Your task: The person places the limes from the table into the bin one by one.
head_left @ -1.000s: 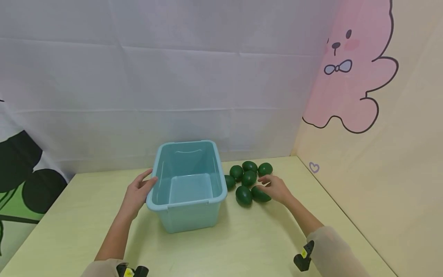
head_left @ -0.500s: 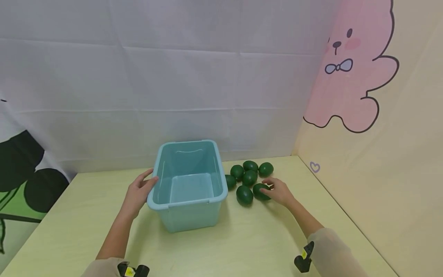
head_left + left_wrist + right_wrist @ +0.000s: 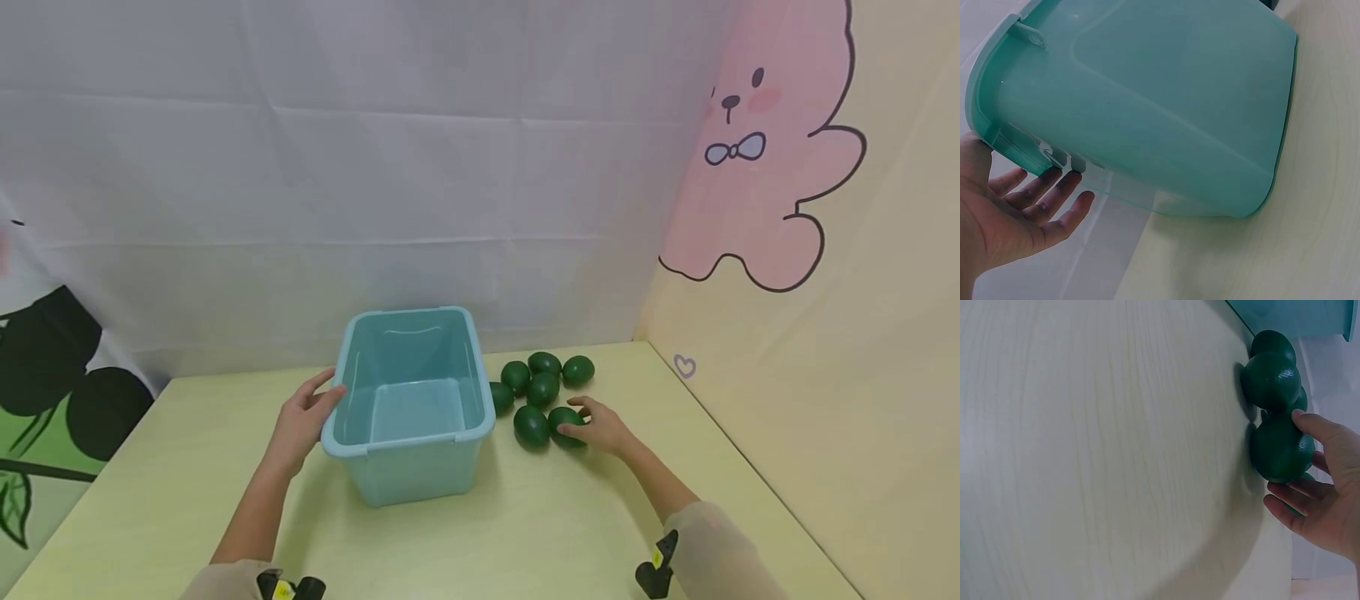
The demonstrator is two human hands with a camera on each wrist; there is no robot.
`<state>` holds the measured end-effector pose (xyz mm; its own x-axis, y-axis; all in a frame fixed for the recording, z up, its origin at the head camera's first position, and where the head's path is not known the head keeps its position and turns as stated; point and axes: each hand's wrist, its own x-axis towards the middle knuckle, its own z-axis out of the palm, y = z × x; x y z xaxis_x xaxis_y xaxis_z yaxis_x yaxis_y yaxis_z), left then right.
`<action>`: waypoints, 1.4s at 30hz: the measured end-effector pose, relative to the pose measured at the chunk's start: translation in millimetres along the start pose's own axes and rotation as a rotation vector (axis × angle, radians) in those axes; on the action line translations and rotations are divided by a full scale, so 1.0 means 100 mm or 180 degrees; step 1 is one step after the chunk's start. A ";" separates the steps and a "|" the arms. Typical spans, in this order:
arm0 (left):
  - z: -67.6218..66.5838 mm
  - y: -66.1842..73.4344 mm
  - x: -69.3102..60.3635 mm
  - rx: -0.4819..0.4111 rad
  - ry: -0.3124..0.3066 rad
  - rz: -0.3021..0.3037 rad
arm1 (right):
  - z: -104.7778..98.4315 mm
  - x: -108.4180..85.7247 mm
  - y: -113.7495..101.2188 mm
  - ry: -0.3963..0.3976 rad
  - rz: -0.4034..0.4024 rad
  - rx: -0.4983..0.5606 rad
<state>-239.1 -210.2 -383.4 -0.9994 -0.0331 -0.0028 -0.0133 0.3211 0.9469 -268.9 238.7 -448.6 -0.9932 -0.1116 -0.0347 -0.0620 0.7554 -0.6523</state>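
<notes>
A light teal bin (image 3: 412, 473) stands upright on the table, its inside bare. My left hand (image 3: 296, 427) grips its left rim; in the left wrist view that hand (image 3: 1019, 225) has the thumb at the rim and fingertips by the outer wall (image 3: 1172, 119). Right of the bin, my right hand (image 3: 606, 430) holds the right front green fruit (image 3: 561, 423). Up close in the right wrist view, the right thumb lies on this fruit (image 3: 1280, 450), the other fingers (image 3: 1297, 497) around its far side. Another fruit (image 3: 532, 427) touches it on the left.
Several more dark green fruits (image 3: 543, 388) lie clustered behind, one (image 3: 501, 398) partly hidden by the bin's right side. A whitish cloth wall (image 3: 375, 167) rises at the back, and a cream wall (image 3: 825, 400) borders the pale yellow table (image 3: 525, 533) on the right.
My right hand has come down around the right front fruit, which has turned and shifted slightly against its neighbour. My left hand stays on the bin rim.
</notes>
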 end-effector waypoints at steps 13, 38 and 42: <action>0.00 -0.01 0.01 -0.0024 -0.0012 -0.0019 | -0.04 0.00 -0.02 0.0178 -0.0073 -0.0036; 0.01 0.01 -0.01 -0.0041 0.0003 -0.0004 | -0.53 0.06 -0.76 0.0387 -0.0563 0.0100; 0.01 0.01 0.00 -0.0061 -0.0003 -0.0014 | -0.55 0.08 -0.90 0.0390 -0.0632 0.0078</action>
<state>-238.8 -209.0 -383.1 -0.9994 -0.0336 -0.0074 -0.0173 0.3027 0.9529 -276.6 205.3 -347.9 -0.9664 -0.1761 0.1875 -0.2566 0.7103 -0.6554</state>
